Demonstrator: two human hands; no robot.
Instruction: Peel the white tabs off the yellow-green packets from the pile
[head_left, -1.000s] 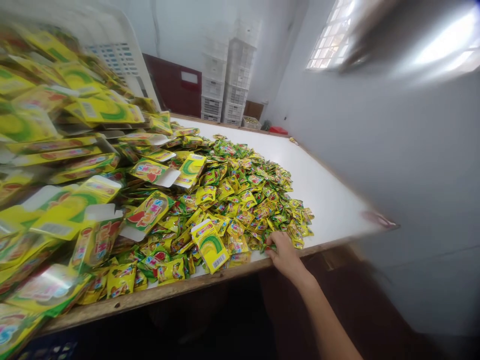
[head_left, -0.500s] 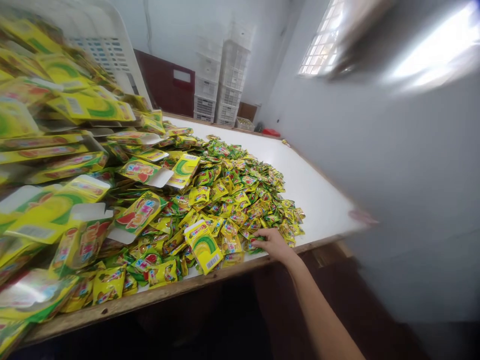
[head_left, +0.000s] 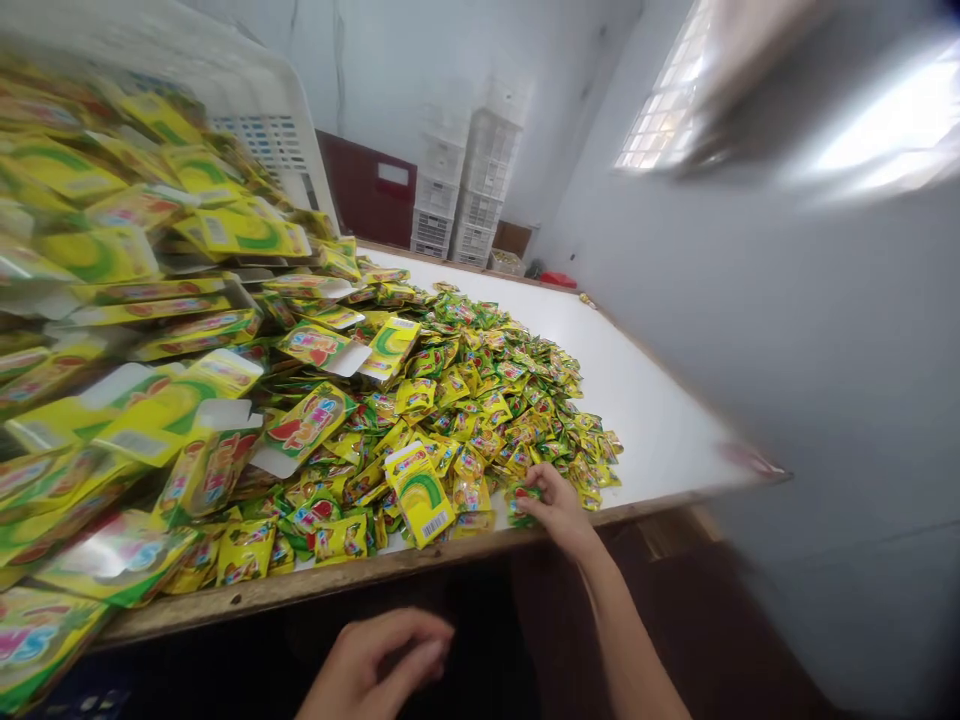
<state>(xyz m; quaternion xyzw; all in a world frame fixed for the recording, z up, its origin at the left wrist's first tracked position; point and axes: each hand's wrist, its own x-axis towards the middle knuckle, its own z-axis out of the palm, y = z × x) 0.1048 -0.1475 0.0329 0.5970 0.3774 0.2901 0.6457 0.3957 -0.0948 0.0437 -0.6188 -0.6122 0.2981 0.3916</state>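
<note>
My right hand (head_left: pixel 559 512) is at the table's front edge, thumb and fingers closed on a small green candy packet (head_left: pixel 519 505). Beside it spreads a heap of small yellow and green candy packets (head_left: pixel 480 400). A yellow box (head_left: pixel 418 495) with a barcode lies on the near side of that heap, left of the hand. Low in the view, in front of the table, my left hand (head_left: pixel 382 660) is curled, its thumb and fingertips drawn together, with nothing visible in them.
Many yellow open-flapped boxes (head_left: pixel 307 425) are piled on the left, spilling from a white plastic crate (head_left: pixel 277 100). More white crates (head_left: pixel 480 190) stand stacked behind the white table (head_left: pixel 645 400). A wooden rim (head_left: pixel 285 595) runs along its front. A red item (head_left: pixel 559 280) sits at the far edge.
My left hand has come into view from below. My right hand now has the green packet a little nearer the table edge, and the whole view has shifted slightly.
</note>
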